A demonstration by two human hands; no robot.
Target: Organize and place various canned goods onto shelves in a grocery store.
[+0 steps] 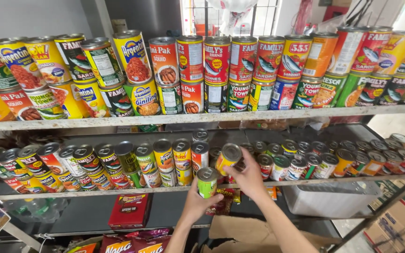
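The left hand [194, 202] is gripping a green can [207, 182] just below the shelf [118, 191] edge, while the right hand [248, 178] is tilting a yellow can [228, 158], fingers clasped round it, into the gap.

Your left hand [195, 204] grips a green-labelled can [207, 182] upright, just in front of the middle shelf [94, 193]. Your right hand [249, 178] closes its fingers around a yellow-and-orange can [228, 158], tilted, at the shelf's front edge. Just left of that hand stand rows of stacked cans [165, 161]; just right of it sit more cans [305, 164]. Above both hands, the top shelf [118, 120] carries two tiers of tins. Below your left hand lies a red box [130, 211].
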